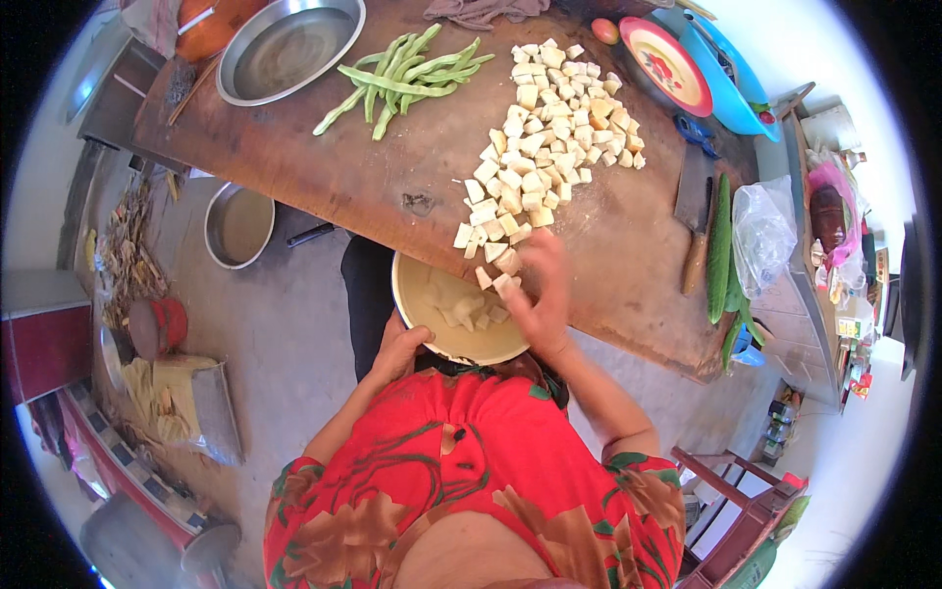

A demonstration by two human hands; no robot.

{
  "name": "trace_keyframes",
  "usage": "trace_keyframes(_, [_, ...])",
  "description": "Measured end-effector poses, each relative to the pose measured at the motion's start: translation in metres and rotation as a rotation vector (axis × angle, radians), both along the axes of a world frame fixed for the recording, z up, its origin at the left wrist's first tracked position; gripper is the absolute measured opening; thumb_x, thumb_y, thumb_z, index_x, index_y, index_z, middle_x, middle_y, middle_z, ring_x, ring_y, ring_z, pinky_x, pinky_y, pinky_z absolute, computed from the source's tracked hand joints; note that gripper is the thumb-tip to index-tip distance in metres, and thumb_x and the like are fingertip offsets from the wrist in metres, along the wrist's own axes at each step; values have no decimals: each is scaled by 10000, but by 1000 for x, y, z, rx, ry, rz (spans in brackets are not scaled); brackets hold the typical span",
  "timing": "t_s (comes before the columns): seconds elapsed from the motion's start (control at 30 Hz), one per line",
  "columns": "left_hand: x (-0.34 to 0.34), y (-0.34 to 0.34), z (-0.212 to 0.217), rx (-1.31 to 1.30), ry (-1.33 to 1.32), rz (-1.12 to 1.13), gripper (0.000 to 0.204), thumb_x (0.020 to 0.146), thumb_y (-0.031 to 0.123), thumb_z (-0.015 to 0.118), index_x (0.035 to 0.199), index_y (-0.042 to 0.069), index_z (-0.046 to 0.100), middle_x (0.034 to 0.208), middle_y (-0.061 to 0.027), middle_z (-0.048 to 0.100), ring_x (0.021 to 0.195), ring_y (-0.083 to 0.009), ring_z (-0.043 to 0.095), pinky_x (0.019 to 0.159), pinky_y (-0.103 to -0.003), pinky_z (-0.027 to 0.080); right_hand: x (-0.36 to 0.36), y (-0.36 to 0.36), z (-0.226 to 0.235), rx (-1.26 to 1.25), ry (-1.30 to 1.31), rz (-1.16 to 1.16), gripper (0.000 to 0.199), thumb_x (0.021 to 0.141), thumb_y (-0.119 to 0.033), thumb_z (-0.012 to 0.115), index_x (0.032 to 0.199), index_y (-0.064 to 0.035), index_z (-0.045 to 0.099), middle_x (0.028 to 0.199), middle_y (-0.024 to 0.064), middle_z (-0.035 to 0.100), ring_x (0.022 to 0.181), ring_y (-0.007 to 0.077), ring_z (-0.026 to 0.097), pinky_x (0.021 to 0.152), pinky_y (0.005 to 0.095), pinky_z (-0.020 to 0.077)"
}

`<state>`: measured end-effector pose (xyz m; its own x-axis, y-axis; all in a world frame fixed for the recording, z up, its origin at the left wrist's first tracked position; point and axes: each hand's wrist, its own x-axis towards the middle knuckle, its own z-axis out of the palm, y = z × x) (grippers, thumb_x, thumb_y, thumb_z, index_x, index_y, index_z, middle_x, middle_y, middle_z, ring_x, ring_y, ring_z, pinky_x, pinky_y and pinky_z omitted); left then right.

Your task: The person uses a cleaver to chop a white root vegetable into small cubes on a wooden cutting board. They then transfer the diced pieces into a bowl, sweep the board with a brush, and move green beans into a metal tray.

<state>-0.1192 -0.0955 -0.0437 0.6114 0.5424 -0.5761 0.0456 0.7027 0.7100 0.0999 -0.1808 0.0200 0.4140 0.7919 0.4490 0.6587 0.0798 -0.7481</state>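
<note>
My left hand (pixel 398 349) grips the rim of a pale enamel bowl (pixel 451 341) just below the table's near edge. Several pale cubes lie inside the bowl. My right hand (pixel 542 299), partly blurred, is at the table edge above the bowl's right side. Its thumb and fingers are apart, beside a few cubes at the edge. From there a long heap of off-white cubes (pixel 535 147), some with tan faces, stretches to the far side of the wooden table (pixel 324 177). They look like cut steamed bread, though the kind is not certain.
Green beans (pixel 402 79) and a metal basin (pixel 291 51) occupy the table's far left. A cleaver (pixel 695 211), cucumber (pixel 720 245) and plastic bag (pixel 764 236) lie right. Beyond are a patterned enamel basin (pixel 643 44) and blue basin (pixel 726 88). Another metal basin (pixel 239 226) sits lower left.
</note>
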Motion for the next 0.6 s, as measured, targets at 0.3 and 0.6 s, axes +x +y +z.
trace_keyframes(0.3, [-1, -4, -4, -8, -86, 67, 750, 659, 26, 581, 1371, -43, 358, 1245, -158, 553, 1129, -259, 569, 976, -359, 461, 114, 71, -10, -166, -170, -483, 538, 790, -358, 725, 1266, -158, 574, 1361, 205, 395, 1279, 373, 370, 1077, 481, 280])
trace_keyframes(0.6, [-4, -6, -6, 19, -45, 27, 735, 678, 67, 587, 1376, -51, 388, 1275, -148, 559, 1158, -257, 561, 995, -365, 438, 82, 67, -17, -143, -179, -300, 282, 765, -243, 727, 1019, -132, 674, 1245, 173, 485, 1181, 362, 439, 1012, 463, 340])
